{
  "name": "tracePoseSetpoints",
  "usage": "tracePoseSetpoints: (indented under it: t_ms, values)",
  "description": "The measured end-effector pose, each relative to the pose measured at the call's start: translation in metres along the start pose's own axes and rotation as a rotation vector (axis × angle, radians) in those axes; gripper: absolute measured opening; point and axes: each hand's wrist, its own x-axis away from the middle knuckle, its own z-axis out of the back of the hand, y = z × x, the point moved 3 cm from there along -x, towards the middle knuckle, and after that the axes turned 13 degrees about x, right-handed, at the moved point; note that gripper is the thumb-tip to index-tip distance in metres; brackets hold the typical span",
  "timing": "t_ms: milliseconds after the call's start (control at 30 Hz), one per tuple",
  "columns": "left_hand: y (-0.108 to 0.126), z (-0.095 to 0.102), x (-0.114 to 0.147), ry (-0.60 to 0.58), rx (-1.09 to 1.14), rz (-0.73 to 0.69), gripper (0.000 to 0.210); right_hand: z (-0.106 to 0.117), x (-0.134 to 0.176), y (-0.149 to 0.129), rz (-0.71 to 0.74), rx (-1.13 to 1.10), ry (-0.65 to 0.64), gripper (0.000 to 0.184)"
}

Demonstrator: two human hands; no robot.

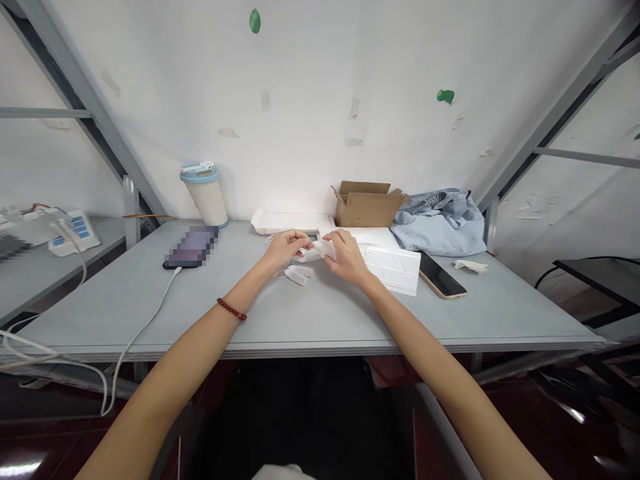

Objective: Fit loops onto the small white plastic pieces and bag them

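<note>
My left hand (288, 251) is closed in a pinch at the left end of a small thin white slip (325, 249). Fingers of my right hand (346, 256) grip the same slip from the other side; its exact kind is not clear. Just below my left hand, several small white tags with thin strings (299, 275) lie on the grey table (310, 313). A white sheet with rows of labels (393, 270) rests to the right of my right hand. Behind the hands is a long flat white box or stack (293, 222), partly covered by my fingers.
An open cardboard box (370, 209) and a light blue cloth (440, 223) sit by the wall. A blue-lidded cup (206, 197) and a phone on a cable (193, 247) are left. Another phone (442, 275) and a crumpled white paper (471, 267) lie right.
</note>
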Motion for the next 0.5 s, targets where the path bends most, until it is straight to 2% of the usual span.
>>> tracePoseSetpoints:
  t_ms: [100,400,500]
  values:
    - [-0.0034,-0.0014,0.0004,0.0,-0.008,0.034,0.014,-0.0026,0.0001,0.0018,0.006,0.004,-0.011,0.037]
    - [-0.0107,-0.0025,-0.0041,-0.072,-0.154,-0.018,0.018,-0.0017,-0.0006,-0.001,0.036,-0.024,-0.022,0.038]
    - [-0.0091,-0.0075,-0.0003,-0.089,-0.212,-0.029,0.017,-0.0017,-0.0005,0.002,0.012,-0.015,-0.069,0.044]
